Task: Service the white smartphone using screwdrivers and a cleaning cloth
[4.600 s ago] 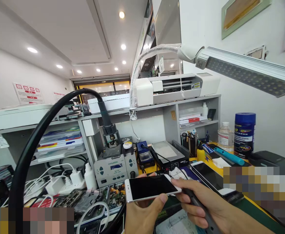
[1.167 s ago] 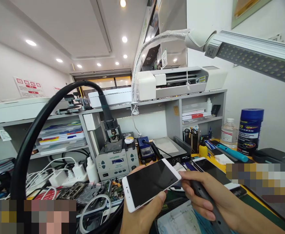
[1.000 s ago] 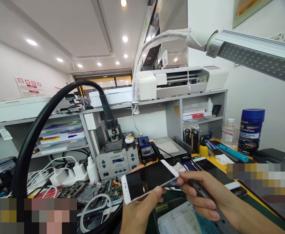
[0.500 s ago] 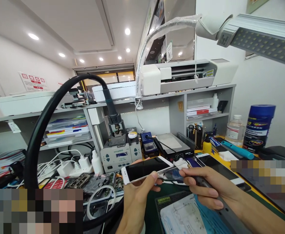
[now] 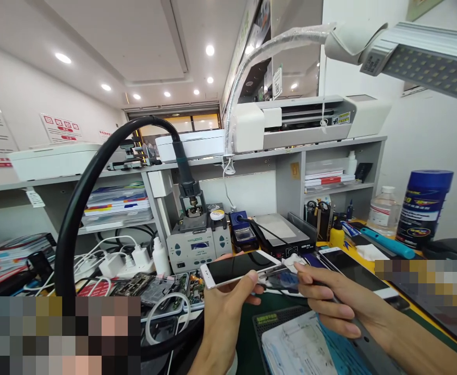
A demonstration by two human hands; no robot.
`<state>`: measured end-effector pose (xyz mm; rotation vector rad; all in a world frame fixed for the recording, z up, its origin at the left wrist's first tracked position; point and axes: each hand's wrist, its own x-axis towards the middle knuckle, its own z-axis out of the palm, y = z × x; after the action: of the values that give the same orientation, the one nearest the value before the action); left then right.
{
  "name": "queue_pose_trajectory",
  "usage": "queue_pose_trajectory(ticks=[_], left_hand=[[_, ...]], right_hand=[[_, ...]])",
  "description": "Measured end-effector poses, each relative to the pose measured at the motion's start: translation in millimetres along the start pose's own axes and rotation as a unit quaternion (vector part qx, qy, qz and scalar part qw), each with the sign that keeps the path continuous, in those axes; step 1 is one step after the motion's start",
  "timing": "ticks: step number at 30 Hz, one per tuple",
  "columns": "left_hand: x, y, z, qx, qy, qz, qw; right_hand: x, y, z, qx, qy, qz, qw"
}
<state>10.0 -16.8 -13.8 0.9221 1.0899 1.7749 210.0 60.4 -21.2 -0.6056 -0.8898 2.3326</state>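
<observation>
A white-framed phone with a dark screen rests in my left hand, tilted, with the thumb on its near edge. My right hand is wrapped round a long grey tool, whose thin tip points left toward the phone's near right edge. Whether the tip touches the phone cannot be made out. Another white phone lies behind my right hand. Below the hands, a light work pad lies on the dark green mat.
A thick black hose arches at left beside the hot-air station. Circuit boards lie left of my left hand. A blue can and a clear bottle stand at right. A lamp hangs overhead.
The whole view has shifted, so the scene sits slightly farther right. Both hands keep their holds on the phone and the grey tool, with little change in pose.
</observation>
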Motion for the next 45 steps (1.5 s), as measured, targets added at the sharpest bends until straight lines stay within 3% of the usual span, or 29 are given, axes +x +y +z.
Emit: queue_pose_trajectory(ticks=[10,18,26,34,45], left_hand=[[3,-3,-2.3,0.003,0.001,-0.009,1.000],[1,-1,1.4,0.004,0.016,-0.010,1.000],[3,-2,-0.9,0.004,0.002,-0.026,1.000],[5,-5,0.3,-0.022,0.026,-0.010,0.999],[14,-2,-4.7,-0.204,-0.030,-0.135,0.969]], right_hand=[[-8,1,10,-0.095,0.012,-0.018,0.995],[-8,2,14,-0.097,0.002,-0.009,0.995],[-5,6,11,-0.099,0.018,-0.030,0.994],[-8,11,13,-0.117,0.039,-0.045,0.991],[-8,11,21,-0.127,0.043,-0.021,0.991]])
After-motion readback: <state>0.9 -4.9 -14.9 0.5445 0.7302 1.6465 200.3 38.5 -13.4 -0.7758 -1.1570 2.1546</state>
